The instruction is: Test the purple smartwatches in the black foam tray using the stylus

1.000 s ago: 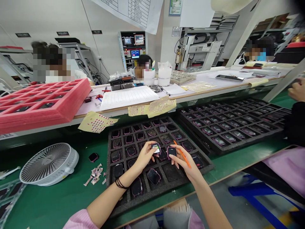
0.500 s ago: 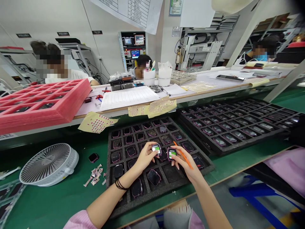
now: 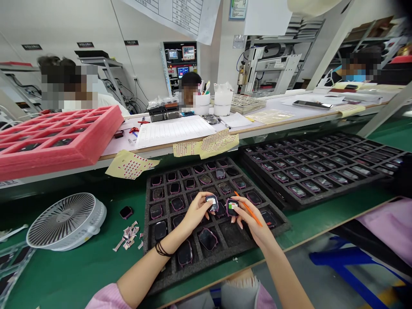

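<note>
Above a black foam tray (image 3: 201, 262) I hold two smartwatch bodies without straps, both with lit screens. My left hand (image 3: 198, 212) is closed round one smartwatch (image 3: 213, 203), its thumb on the screen. In my right hand (image 3: 251, 214) is the other smartwatch (image 3: 231, 207), its screen showing green, white and red, with the thumb at its edge. An orange stick-like tool (image 3: 249, 210), perhaps a pen or pry stick, is also tucked in the right hand. Dark smartwatches (image 3: 207, 239) lie in most tray compartments; one compartment (image 3: 232, 231) below my right hand looks bare.
A second black tray (image 3: 322, 171) of watches lies right. Left are a white fan (image 3: 67, 221), a loose watch (image 3: 126, 212) and small strips (image 3: 128, 236). The shelf edge (image 3: 251, 131) ahead carries a pink foam tray (image 3: 93, 146) and white tubs (image 3: 222, 103). Other people sit beyond.
Both lit screens show different content: the left one has lost its green, and the right one now shows some red. My hands have barely moved. Across the shelf, one person's head has shifted slightly.
</note>
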Tool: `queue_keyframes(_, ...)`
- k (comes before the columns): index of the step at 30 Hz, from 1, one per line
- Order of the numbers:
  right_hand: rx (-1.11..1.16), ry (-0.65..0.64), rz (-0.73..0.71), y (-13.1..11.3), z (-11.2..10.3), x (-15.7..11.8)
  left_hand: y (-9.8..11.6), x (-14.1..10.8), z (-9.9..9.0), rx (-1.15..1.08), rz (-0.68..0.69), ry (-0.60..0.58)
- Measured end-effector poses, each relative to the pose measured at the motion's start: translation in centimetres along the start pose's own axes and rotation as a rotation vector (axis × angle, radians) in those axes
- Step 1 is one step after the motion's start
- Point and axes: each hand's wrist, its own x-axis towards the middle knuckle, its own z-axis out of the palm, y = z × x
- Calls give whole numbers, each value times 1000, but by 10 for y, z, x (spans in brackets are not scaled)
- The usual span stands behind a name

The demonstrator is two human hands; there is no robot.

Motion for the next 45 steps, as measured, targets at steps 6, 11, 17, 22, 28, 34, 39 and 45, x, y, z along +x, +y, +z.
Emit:
queue_keyframes(6, -9, -13, -4, 2, -1, 0, -2, 0, -1, 4, -1, -9)
queue_keyframes(11, -31, -9, 1, 1, -2, -1, -5, 1, -2, 12, 3, -21)
queue_keyframes(17, -36, -10, 14, -2, 0, -1, -5, -5, -1, 118, 38, -68)
queue_keyframes(22, -53, -5, 48, -6, 1, -1, 1, -13, 2, 301, 82, -84)
queue_keyframes(28, -65, -8, 52, -4, 0, -1, -1, -12, 1, 289, 91, -75)
queue_keyframes(34, -46, -9, 18, 0, -2, -1, -3, -9, 0, 214, 102, -56)
queue_keyframes(39, -34, -20, -5, 1, -1, -1, -3, -8, 1, 155, 82, -54)
queue_keyframes(45, -27, -26, -13, 3, -1, 0, -1, -8, 0, 138, 110, -39)
